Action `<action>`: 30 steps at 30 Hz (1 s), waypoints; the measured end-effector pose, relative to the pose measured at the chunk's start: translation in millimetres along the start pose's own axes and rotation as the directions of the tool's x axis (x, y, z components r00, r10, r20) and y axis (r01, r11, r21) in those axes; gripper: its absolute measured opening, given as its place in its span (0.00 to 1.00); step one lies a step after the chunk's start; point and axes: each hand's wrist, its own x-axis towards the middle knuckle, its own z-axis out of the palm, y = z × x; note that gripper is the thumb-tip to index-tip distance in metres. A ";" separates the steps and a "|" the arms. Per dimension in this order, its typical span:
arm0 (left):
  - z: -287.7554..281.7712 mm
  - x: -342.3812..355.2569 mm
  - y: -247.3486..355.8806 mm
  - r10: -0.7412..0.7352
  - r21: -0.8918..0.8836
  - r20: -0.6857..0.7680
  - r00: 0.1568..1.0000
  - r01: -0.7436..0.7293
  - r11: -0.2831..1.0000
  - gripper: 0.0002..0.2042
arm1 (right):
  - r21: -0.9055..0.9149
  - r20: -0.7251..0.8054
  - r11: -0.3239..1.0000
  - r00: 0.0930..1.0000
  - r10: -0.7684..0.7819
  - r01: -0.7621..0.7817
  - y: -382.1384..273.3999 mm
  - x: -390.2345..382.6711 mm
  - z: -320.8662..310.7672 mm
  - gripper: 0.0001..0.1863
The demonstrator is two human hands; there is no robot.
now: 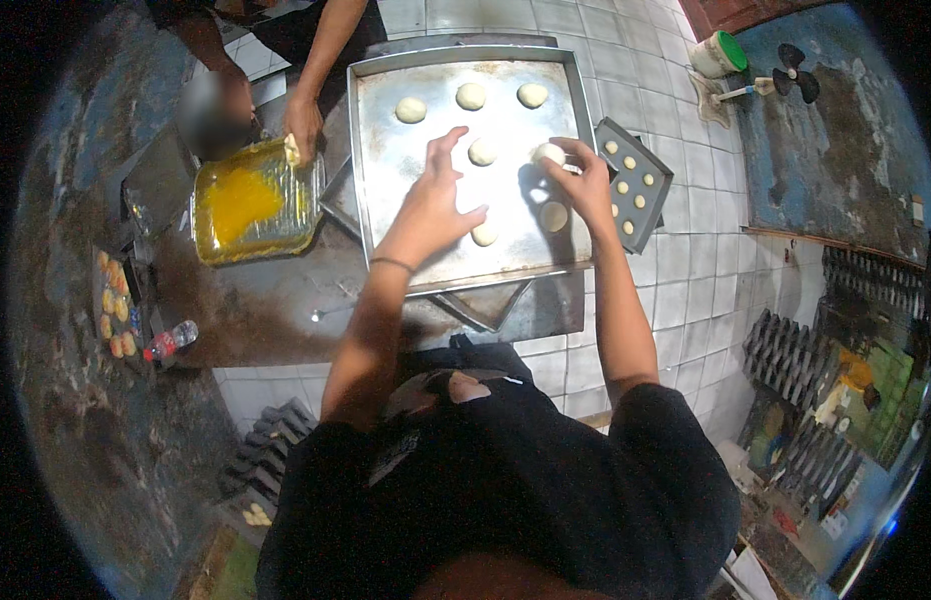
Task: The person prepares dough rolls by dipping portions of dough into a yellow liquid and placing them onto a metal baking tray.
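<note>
White floor tiles (pixel 693 215) are seen around a dark, stained tabletop (pixel 240 320), on which a large, shallow metal tray (pixel 390 165) is held up by other flat pans beneath it. Round, pale pieces of dough are spread across this tray, well apart from one another. One dough ball (pixel 548 155), toward the tray's right side, is pinched between the thumb and fingertips of the right hand (pixel 583 185); whether it is lifted clear of the metal cannot be told. No long axis is shown by it. It lies just beyond the right hand and to its left, with the left hand (pixel 435 205) farther off across the tray. Between the two hands, a middle dough ball (pixel 482 151) is left untouched, and to its lower right a shaded dough ball (pixel 554 216) is placed near the right wrist. The left hand is held over the tray with its fingers spread and nothing gripped, its thumb near a lower dough ball (pixel 484 236). At the left, a dish of yellow liquid (pixel 310 215) is reached over by a co-worker's hand (pixel 303 122).
</note>
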 end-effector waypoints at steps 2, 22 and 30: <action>-5.7 -12.2 -16.8 -0.025 0.006 0.008 1.000 0.025 1.000 0.52 | -0.319 0.020 0.947 1.000 -0.024 0.029 40.3 19.7 0.8 0.24; -101.7 -187.1 -106.6 -0.375 -0.161 -0.443 0.814 0.340 0.927 0.38 | -0.822 0.191 0.468 0.932 -0.310 0.324 96.9 64.0 44.8 0.35; -180.1 -255.0 -148.2 -0.373 -0.290 -0.630 0.682 0.239 0.927 0.30 | 0.031 0.132 0.975 0.966 -0.224 0.221 -73.5 -17.1 99.2 0.20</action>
